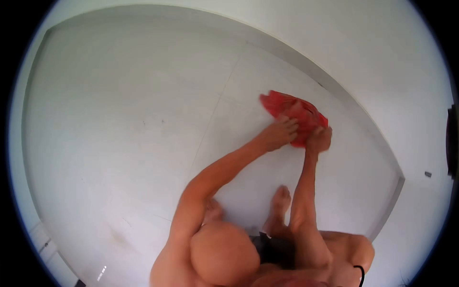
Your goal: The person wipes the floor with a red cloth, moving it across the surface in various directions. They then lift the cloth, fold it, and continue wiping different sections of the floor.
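A crumpled red cloth or bag [299, 112] hangs in front of me over the pale floor, held out at arm's length. My right hand [319, 139] is closed on its lower right edge. Against its lower left side is my left hand [282, 133], slightly blurred, its fingers curled at the red material. Folds of the red item hide some of the fingertips.
Pale tiled floor [119, 119] spreads below, bordered by a low curved-looking wall edge. My bare feet [281, 198] and knee show below my arms. A small dark object [428, 174] and a dark shape [451, 143] are at the far right.
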`<state>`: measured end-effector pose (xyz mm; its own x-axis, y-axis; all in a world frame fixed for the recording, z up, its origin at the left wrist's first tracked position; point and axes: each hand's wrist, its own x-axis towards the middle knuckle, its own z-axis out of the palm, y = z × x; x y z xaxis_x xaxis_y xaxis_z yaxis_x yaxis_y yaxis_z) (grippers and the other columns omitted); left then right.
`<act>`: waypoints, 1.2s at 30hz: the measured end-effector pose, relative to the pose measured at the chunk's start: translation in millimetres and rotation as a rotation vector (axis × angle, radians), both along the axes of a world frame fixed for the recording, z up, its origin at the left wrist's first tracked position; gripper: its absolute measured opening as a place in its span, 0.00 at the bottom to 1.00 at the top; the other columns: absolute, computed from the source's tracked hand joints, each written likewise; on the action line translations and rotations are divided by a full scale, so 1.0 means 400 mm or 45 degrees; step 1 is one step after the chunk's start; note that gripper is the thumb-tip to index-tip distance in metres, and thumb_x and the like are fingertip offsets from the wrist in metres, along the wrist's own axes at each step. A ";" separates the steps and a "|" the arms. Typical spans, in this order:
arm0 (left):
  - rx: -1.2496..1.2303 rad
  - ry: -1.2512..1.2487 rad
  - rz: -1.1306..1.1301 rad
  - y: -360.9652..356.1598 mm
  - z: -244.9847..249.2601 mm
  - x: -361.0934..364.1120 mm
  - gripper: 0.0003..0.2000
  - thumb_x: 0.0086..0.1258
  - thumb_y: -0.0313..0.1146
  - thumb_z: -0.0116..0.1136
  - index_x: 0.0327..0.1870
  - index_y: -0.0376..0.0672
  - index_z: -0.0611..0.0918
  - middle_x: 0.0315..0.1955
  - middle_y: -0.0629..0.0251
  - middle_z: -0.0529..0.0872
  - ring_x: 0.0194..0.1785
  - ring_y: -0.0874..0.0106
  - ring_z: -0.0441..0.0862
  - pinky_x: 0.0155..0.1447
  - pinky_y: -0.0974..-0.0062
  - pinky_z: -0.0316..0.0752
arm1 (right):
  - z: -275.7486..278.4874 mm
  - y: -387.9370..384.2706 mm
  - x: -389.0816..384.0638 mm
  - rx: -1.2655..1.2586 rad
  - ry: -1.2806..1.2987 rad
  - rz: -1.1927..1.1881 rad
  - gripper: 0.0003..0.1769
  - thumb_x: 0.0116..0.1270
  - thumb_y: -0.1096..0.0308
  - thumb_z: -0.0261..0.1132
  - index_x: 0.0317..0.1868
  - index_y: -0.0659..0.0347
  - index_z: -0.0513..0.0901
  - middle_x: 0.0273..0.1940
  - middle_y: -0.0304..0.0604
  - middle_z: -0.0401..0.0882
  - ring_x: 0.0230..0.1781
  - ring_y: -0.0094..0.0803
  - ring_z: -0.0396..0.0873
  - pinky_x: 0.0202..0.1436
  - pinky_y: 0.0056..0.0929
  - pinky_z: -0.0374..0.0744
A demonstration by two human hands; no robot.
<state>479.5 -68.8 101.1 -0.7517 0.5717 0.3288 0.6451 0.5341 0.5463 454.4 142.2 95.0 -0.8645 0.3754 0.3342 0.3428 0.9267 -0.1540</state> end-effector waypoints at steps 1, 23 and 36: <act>0.041 0.133 0.044 0.044 -0.027 0.000 0.10 0.66 0.29 0.63 0.48 0.43 0.85 0.56 0.60 0.85 0.69 0.59 0.76 0.68 0.55 0.70 | -0.022 0.040 0.014 -0.010 -0.100 -0.175 0.10 0.74 0.64 0.58 0.43 0.62 0.81 0.45 0.53 0.86 0.46 0.57 0.85 0.48 0.56 0.81; -0.194 0.094 1.107 0.214 0.713 -0.129 0.20 0.64 0.11 0.54 0.52 0.41 0.88 0.53 0.60 0.90 0.55 0.55 0.82 0.65 0.55 0.76 | 0.711 0.013 -0.376 -0.533 -0.382 1.166 0.11 0.67 0.62 0.65 0.37 0.63 0.82 0.36 0.58 0.87 0.37 0.57 0.88 0.43 0.56 0.85; 0.111 -0.125 0.248 1.161 1.072 0.012 0.09 0.60 0.22 0.62 0.41 0.37 0.81 0.43 0.54 0.79 0.49 0.54 0.78 0.59 0.57 0.76 | 1.007 1.092 -0.120 -0.288 -0.373 0.319 0.08 0.75 0.64 0.60 0.40 0.58 0.82 0.36 0.52 0.86 0.36 0.55 0.85 0.41 0.52 0.82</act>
<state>484.1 395.5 530.0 -0.8757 0.3855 0.2907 0.4763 0.5913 0.6508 406.4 579.1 497.8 -0.9841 0.1777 -0.0050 0.1714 0.9409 -0.2922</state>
